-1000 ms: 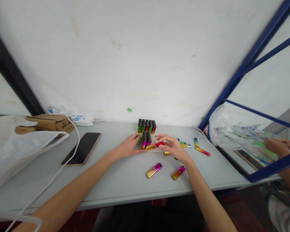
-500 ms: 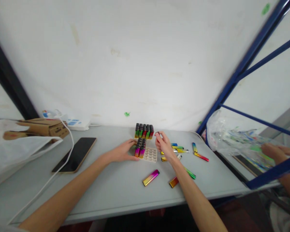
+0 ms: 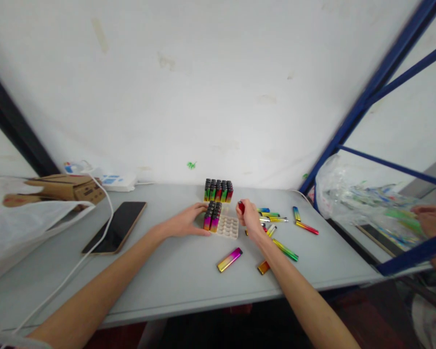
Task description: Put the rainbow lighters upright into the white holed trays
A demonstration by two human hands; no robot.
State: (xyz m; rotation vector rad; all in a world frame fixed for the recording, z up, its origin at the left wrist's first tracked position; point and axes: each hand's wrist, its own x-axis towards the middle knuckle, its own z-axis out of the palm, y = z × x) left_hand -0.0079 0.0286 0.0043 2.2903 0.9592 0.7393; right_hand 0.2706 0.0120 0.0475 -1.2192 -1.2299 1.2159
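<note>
A pale tray with round hollows stands at the middle of the desk. Upright purple-and-gold lighters with black tops fill its left part. My left hand braces the tray's left end, thumb at the front corner and fingers behind. Above and right of the tray, my right hand is closed around a red lighter, mostly hidden by the fingers. Behind the tray stands a block of upright green and red lighters. One purple-and-gold lighter lies in front.
Loose lighters lie to the right, partly under my right forearm. On the left are a phone, a white cable, a plastic bag and a cardboard box. Beyond the blue frame, another person's hands handle a clear bag.
The red lighter in my right hand now shows between the fingers as the hand has turned slightly. My left hand stays at the tray. The view has shifted a little.
</note>
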